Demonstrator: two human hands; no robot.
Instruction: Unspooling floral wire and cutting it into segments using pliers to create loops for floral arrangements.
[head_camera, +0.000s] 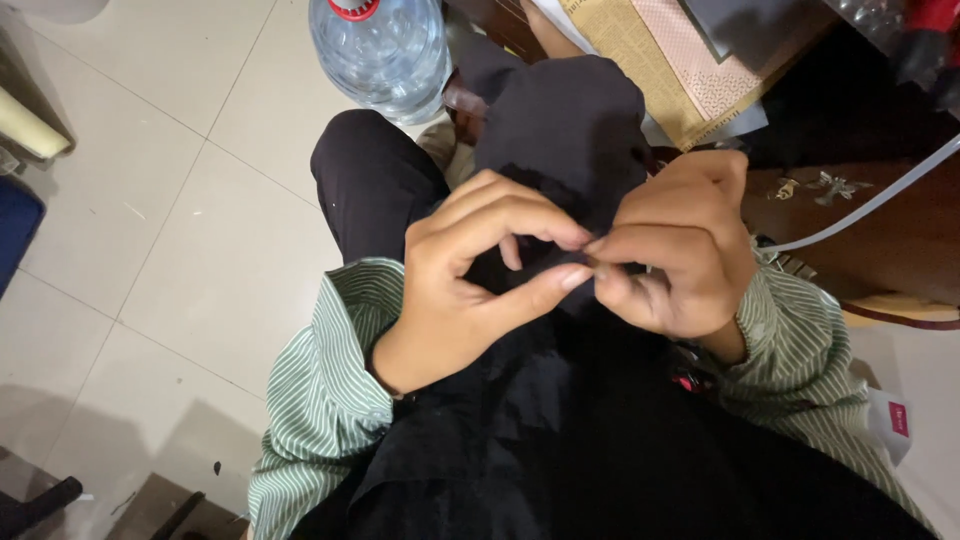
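The black cloth (560, 130) lies over the person's lap and rises in a fold in front of them, its upper part draped over one knee. Both hands meet at the middle of it. The left hand (470, 280) is curled, thumb and forefinger closed together in a pinch on an edge of the fabric, the other fingers bent loosely behind. The right hand (680, 250) is closed too, its fingertips (605, 245) pressed against the left's, nipping the same bit of cloth; something very small may sit between them, but it is too tiny to make out. The two hands touch at the fingertips, just above the lap.

Green-and-white striped sleeves (330, 390) cover both forearms down to the wrists. Dark trousers (370, 180) show at the left knee, beside the cloth.

Beyond the knee, on the pale tiled floor (170, 230), stands a large clear water bottle (380, 50) with a red cap. To the right a dark wooden tabletop (880, 240) carries sheets of paper and patterned card (680, 60) near its far edge, and a thin white cord (870, 200) runs slantwise across it towards the right wrist.
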